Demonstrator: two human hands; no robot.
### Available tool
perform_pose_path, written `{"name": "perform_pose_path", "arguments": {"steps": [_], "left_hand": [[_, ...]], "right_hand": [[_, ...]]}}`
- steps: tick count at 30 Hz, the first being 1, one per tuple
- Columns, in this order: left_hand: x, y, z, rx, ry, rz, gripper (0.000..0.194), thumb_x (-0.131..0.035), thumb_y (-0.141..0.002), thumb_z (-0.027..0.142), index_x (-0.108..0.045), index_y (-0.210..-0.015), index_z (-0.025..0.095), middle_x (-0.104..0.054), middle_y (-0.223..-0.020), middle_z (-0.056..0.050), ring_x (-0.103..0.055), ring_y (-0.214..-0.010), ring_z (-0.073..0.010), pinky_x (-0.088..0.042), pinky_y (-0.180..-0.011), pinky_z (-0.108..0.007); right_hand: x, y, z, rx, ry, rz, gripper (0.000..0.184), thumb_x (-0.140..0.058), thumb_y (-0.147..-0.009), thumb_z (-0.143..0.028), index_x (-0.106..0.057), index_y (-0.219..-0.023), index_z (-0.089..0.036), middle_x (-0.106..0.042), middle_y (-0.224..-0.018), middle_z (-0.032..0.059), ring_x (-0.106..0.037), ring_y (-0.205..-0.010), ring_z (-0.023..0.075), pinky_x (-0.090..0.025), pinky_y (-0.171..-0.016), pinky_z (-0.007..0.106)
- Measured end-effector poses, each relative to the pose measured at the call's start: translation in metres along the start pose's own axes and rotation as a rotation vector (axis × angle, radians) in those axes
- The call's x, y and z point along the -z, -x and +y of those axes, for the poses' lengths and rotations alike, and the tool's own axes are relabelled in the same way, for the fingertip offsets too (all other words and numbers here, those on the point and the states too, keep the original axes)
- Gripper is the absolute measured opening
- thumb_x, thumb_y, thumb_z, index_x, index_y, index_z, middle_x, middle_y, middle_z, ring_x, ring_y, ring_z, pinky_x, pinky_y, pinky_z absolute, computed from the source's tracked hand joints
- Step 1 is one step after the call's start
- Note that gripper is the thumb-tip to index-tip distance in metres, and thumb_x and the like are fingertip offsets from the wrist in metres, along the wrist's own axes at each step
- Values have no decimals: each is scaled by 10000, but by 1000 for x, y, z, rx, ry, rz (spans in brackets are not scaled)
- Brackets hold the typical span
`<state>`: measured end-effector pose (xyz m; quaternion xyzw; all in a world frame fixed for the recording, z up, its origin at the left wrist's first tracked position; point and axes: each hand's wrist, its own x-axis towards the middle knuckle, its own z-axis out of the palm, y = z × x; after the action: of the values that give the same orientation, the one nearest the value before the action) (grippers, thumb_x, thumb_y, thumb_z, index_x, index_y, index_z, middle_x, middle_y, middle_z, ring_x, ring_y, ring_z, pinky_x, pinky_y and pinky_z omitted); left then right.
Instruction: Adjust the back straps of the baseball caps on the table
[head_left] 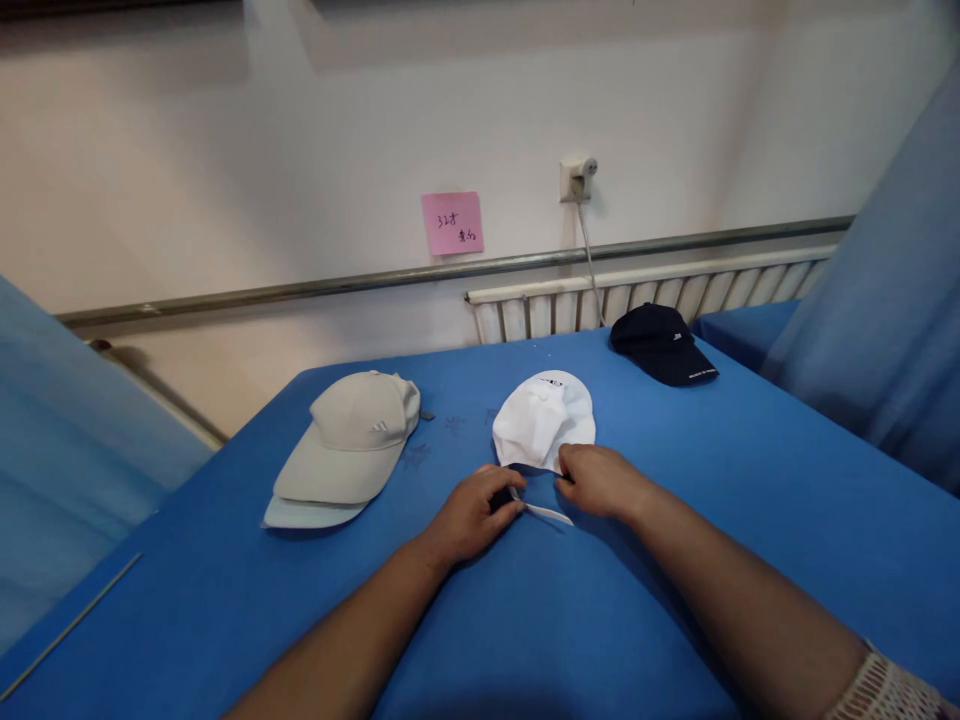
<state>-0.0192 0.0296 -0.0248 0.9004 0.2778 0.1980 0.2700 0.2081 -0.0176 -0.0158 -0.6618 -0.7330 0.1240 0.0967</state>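
Observation:
A white cap (pixel 541 412) lies on the blue table, its back opening toward me and its strap end trailing on the cloth. My left hand (pixel 476 510) pinches the left side of its back strap between thumb and fingers. At the right rear edge of the same cap, my right hand (pixel 596 480) is closed on the rim, its fingertips partly hidden. To the left rests a light beige cap (pixel 358 420), stacked over another pale cap whose brim (pixel 315 514) shows below. A dark navy cap (pixel 660 343) sits at the far right.
The blue table (pixel 480 640) reaches the wall, where a radiator (pixel 622 300) and a metal rail (pixel 360 283) run. A plugged socket (pixel 576 182) and a pink note (pixel 452 223) are above. Blue curtains (pixel 885 290) hang at both sides. A thin stick (pixel 71 627) lies at left.

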Motion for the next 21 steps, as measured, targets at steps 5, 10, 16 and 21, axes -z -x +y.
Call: {"name": "perform_pose_path", "arguments": {"steps": [5, 10, 16, 21], "left_hand": [[-5, 0, 8, -80, -50, -133, 287, -597, -867, 250, -608, -1153, 228, -655, -1100, -55, -571, -1014, -199, -436, -912, -323], [-7, -1, 10, -58, -118, -109, 169, -494, -923, 247, -650, -958, 192, -676, -920, -47, -576, -867, -183, -439, -804, -301], [-4, 0, 9, 73, 5, 119, 156, -487, -912, 225, -632, -939, 175, -656, -884, -37, -582, -803, -154, -438, -747, -269], [-6, 1, 6, 163, 186, 235, 143, -525, -886, 236, -625, -966, 174, -659, -845, -9, -575, -716, -127, -441, -659, -232]], "right_hand": [[-10, -6, 8, 39, -178, 42, 161, -482, -880, -222, -610, -805, -160, -707, -872, 121, -626, -772, 205, -352, -627, 280], [-23, -20, 12, 7, -1026, 5, 190, -571, -826, -340, -537, -725, -184, -608, -632, -4, -555, -545, 121, -403, -569, 243], [-28, -23, 0, -18, -1443, 10, 311, -726, -692, -442, -562, -710, -179, -588, -581, -24, -518, -495, 101, -391, -535, 249], [-31, -20, -8, -3, -1526, 22, 302, -742, -700, -432, -588, -730, -174, -602, -593, -16, -530, -516, 104, -396, -550, 254]]}}
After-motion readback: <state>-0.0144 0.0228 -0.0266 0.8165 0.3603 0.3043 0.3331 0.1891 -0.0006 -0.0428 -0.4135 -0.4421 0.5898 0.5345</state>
